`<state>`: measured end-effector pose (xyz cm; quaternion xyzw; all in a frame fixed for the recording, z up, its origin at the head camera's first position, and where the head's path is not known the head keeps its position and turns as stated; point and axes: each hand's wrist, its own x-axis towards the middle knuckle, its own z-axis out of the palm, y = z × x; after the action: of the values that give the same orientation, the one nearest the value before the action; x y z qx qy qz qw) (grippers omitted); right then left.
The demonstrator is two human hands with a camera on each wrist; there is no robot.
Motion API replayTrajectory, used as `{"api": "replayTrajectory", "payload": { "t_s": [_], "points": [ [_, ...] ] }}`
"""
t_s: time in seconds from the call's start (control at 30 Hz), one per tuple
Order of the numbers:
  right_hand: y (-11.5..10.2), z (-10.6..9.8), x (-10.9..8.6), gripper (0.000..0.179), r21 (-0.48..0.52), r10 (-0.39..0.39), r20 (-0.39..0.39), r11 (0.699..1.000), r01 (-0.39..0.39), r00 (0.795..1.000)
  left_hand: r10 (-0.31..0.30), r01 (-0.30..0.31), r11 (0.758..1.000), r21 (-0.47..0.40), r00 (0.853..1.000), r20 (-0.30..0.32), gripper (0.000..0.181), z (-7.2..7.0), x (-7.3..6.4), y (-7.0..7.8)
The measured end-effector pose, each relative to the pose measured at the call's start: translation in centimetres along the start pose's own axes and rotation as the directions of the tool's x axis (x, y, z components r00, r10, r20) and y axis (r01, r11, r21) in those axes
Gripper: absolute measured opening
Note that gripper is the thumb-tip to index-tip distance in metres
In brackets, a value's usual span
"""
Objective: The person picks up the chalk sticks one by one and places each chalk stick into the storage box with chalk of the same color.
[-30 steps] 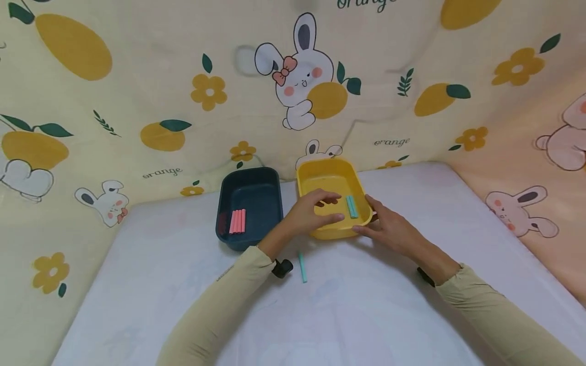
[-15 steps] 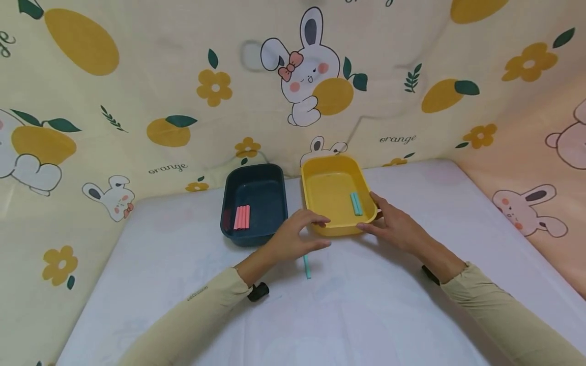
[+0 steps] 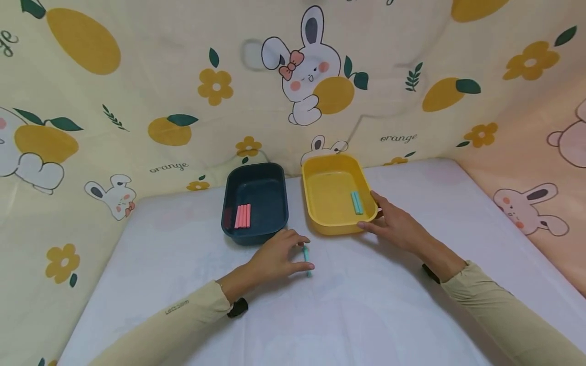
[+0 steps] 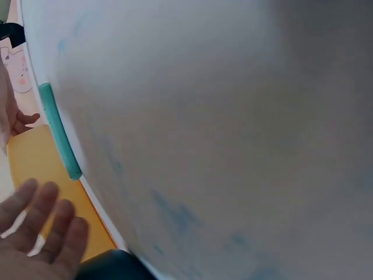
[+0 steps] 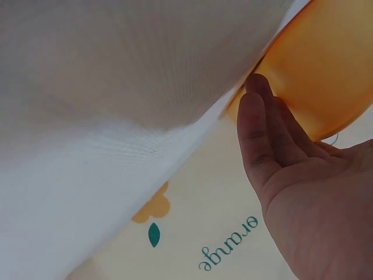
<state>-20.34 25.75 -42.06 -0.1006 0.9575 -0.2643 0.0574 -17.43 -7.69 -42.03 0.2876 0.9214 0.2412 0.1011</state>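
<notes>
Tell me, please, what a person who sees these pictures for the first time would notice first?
First the two trays at the back of the white table: a dark blue tray with pink sticks, and to its right a yellow tray with teal sticks. Then the hands: the left hand reaches onto a loose teal stick on the table, and the right hand rests against the yellow tray's near corner. Behind hangs a cloth printed with rabbits and oranges.

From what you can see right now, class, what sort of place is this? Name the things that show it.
Probably a home or playroom-style sorting corner: a white-covered table backed by cartoon rabbit-and-orange cloth, with a dark blue tray of pink sticks and a yellow tray of teal sticks.
</notes>
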Motion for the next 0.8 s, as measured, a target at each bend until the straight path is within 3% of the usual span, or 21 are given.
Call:
{"api": "replayTrajectory", "payload": {
  "t_s": [0.27,0.57,0.8],
  "points": [
    [-0.2,-0.1,-0.1,0.107,0.013,-0.008,0.000,1.000,0.008,1.000,-0.056,0.052,0.993,0.105,0.998,0.038,0.078,0.6,-0.7,-0.4],
    [-0.1,-0.1,0.0,0.107,0.007,-0.009,0.004,1.000,0.009,1.000,-0.015,0.010,0.983,0.183,1.000,0.026,0.082,1.1,-0.7,-0.5],
    [0.1,0.0,-0.1,0.106,0.018,-0.017,0.003,1.000,0.017,1.000,-0.029,0.024,0.977,0.213,0.999,0.020,0.080,1.1,-0.8,-0.3]
  ]
}}
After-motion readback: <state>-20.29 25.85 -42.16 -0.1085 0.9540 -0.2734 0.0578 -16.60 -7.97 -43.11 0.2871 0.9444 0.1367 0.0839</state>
